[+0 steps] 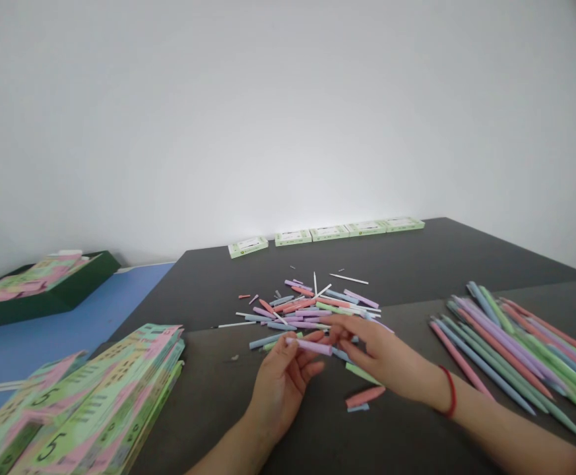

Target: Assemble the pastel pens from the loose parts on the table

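Between the thumb and fingers of my left hand [285,379] lies a purple pen barrel [312,346], pointing right. My right hand [374,346] wears a red string at the wrist; its fingertips are bunched just above the barrel, and whether they hold anything small is hidden. Behind both hands spreads a pile of loose pen parts [302,307] in purple, blue, red, green and white. A red pen part [365,396] and a small blue clip [357,408] lie below my right hand.
Many pastel pens [505,349] lie at the right. Several flat light-green boxes [330,233] line the back edge. Printed packages [94,402] are stacked at the lower left, near a dark green tray [77,290] on a blue surface [142,290].
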The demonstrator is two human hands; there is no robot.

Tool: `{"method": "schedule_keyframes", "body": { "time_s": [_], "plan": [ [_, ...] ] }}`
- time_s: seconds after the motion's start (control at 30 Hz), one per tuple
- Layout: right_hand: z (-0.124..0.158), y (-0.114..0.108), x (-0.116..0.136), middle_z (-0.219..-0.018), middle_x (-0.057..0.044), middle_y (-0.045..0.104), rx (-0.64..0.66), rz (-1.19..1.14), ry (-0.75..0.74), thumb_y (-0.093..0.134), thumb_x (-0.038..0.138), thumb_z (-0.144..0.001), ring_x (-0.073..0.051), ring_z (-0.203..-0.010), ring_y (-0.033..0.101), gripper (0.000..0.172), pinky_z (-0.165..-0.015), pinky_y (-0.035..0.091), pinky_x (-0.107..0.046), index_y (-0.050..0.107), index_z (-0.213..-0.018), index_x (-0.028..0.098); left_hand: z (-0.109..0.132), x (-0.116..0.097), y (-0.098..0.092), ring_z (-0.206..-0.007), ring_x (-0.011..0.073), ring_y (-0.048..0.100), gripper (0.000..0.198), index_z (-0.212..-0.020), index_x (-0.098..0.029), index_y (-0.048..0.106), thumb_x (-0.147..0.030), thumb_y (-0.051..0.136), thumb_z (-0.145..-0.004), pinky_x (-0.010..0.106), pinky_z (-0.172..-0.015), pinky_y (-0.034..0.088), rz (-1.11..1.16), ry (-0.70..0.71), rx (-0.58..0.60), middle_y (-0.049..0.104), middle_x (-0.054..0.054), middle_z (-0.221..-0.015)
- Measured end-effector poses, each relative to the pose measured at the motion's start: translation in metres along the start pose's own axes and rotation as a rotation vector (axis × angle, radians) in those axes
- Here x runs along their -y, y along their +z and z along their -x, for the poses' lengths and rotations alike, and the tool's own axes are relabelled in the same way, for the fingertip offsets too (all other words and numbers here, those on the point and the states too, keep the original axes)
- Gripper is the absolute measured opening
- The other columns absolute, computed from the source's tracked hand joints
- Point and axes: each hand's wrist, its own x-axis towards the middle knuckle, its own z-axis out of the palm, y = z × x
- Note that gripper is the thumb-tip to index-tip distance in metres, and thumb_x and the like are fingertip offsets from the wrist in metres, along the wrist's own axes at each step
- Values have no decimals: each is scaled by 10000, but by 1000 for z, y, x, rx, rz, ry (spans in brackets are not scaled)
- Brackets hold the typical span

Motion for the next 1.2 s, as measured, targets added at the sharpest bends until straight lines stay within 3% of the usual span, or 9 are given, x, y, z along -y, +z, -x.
{"method": "schedule_keyframes", "body": {
  "time_s": [0.17,0.27,0.37,0.5,0.67,0.9,1.0,1.1,1.2],
  "plan": [
    [23,16,23,-954,-24,634,-25,-309,182,581,210,-841,-172,-803,599,328,-652,550,-263,614,-1154,305,6,5,9,-871,161,640,93,-855,-177,591,-233,659,-826,290,-787,515,20,-18,99,669,31,-911],
    [24,20,19,-958,-49,632,-71,-400,246,595,326,-849,-194,-807,601,195,-525,542,-235,661,-1027,278,9,7,11,-694,101,562,109,-798,-167,627,-255,691,-802,201,-651,470,-176,72,137,605,-6,-757],
    [24,25,12,-861,-31,619,-84,-572,383,630,378,-822,-173,-723,591,189,-443,507,-204,643,-968,258,11,7,9,-540,62,436,107,-801,-171,664,-269,705,-789,159,-501,376,-402,229,69,558,-23,-682],
    [25,37,8,-718,9,599,-25,-1017,487,671,375,-807,-101,-610,560,200,-482,452,-160,612,-896,206,17,5,12,-551,80,473,138,-872,-204,722,-291,718,-765,184,-460,384,-482,325,119,601,19,-830],
    [27,44,12,-737,-23,612,60,-1428,404,657,361,-839,-103,-651,585,210,-579,453,-191,617,-848,155,28,5,22,-617,167,556,342,-1072,-184,701,-402,610,-824,269,-542,455,-328,259,289,604,49,-699],
    [28,40,13,-749,-24,616,107,-1425,387,657,350,-844,-98,-650,544,191,-597,448,-201,607,-849,166,30,1,32,-655,189,525,266,-873,-147,752,-323,558,-826,317,-584,478,-255,214,293,583,70,-720],
    [28,41,10,-707,12,587,60,-1335,413,646,355,-846,-73,-580,505,186,-549,420,-180,584,-855,180,25,1,29,-607,146,525,219,-803,-141,755,-226,554,-796,280,-601,455,-241,213,216,603,60,-742],
    [26,42,5,-610,59,535,-10,-1104,461,662,368,-816,-68,-513,479,202,-482,397,-161,568,-896,208,18,3,21,-536,101,510,231,-728,-133,743,-135,514,-758,232,-568,418,-228,181,111,621,47,-711],
    [25,41,2,-584,62,514,-61,-787,497,675,363,-780,-99,-530,500,212,-453,436,-173,575,-898,219,12,6,9,-559,122,523,248,-840,-150,733,-126,514,-725,218,-535,407,-290,171,112,612,32,-656]
  ]
}}
